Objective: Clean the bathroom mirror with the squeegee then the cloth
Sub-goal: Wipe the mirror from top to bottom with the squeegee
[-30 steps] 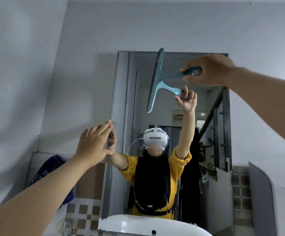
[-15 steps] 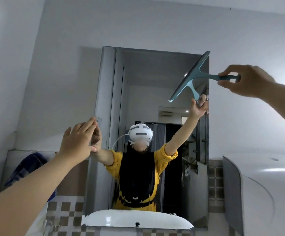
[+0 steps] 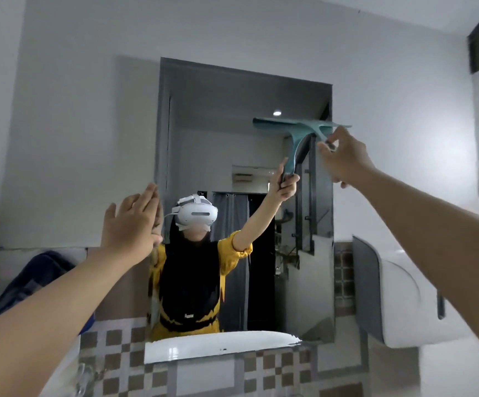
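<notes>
The tall mirror [image 3: 221, 133] hangs on the grey wall and reflects a person in a yellow top. My right hand [image 3: 344, 159] grips the handle of the teal squeegee [image 3: 304, 127]. Its blade lies level against the glass near the mirror's upper right corner, sticking slightly past the right edge. My left hand [image 3: 130, 224] is flat and open, fingers up, pressed at the mirror's left edge at mid height. A dark blue cloth [image 3: 32, 279] lies bunched on the ledge at the left.
A white wall dispenser [image 3: 399, 293] juts out just right of the mirror's lower half. Brown and white checked tiles [image 3: 112, 342] run below the mirror. A tap [image 3: 85, 376] shows at the bottom left.
My right hand has turned the squeegee from a slant to level and brought it lower on the mirror's right side. The left hand stays at the mirror's left edge.
</notes>
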The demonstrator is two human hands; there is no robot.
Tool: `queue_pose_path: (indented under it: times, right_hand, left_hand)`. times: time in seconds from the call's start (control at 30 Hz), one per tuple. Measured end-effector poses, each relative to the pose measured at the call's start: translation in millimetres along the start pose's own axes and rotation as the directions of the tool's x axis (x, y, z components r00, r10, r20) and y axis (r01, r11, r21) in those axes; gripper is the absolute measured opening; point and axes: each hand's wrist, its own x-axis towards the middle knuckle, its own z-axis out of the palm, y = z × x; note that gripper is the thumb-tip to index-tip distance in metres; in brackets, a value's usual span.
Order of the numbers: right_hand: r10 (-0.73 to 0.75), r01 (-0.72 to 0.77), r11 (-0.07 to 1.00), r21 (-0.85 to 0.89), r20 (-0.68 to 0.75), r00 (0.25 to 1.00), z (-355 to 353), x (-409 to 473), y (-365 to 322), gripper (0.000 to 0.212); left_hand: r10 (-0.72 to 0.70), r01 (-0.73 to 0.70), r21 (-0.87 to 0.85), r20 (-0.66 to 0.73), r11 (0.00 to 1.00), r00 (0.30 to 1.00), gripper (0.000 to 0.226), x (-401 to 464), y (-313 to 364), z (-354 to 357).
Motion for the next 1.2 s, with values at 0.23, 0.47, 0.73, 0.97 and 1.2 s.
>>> queue_pose_path:
  times: [0.23, 0.47, 0.73, 0.97, 1.2]
  right_hand:
    - [0.288, -0.230, 0.895, 0.383, -0.102, 0.952, 59.5, -33.1, -46.7, 0.014]
    - [0.489, -0.257, 0.693, 0.674, -0.177, 0.854, 114.5, -60.1, -104.2, 0.019]
    - [0.460, -0.228, 0.541, 0.809, -0.058, 0.886, 159.6, -100.9, -182.3, 0.019]
    - [0.424, -0.198, 0.531, 0.824, -0.056, 0.904, 174.4, -126.0, -206.1, 0.016]
    - [0.200, -0.090, 0.777, 0.623, -0.109, 0.974, 184.3, -139.0, -176.2, 0.017]
  left_hand:
    - [0.028, -0.027, -0.099, 0.001, 0.995, 1.000, 0.091, -1.3, -4.2, -0.2]
    - [0.087, -0.090, -0.112, -0.033, 0.990, 0.996, 0.091, -1.6, -12.8, 3.8]
    - [0.181, -0.194, -0.133, -0.100, 0.972, 0.978, 0.088, -5.0, -24.3, 3.2]
    - [0.184, -0.196, -0.140, -0.098, 0.970, 0.978, 0.084, -27.3, -33.6, 19.0]
    - [0.140, -0.146, -0.175, -0.045, 0.974, 0.989, 0.100, -39.1, -27.1, 24.4]
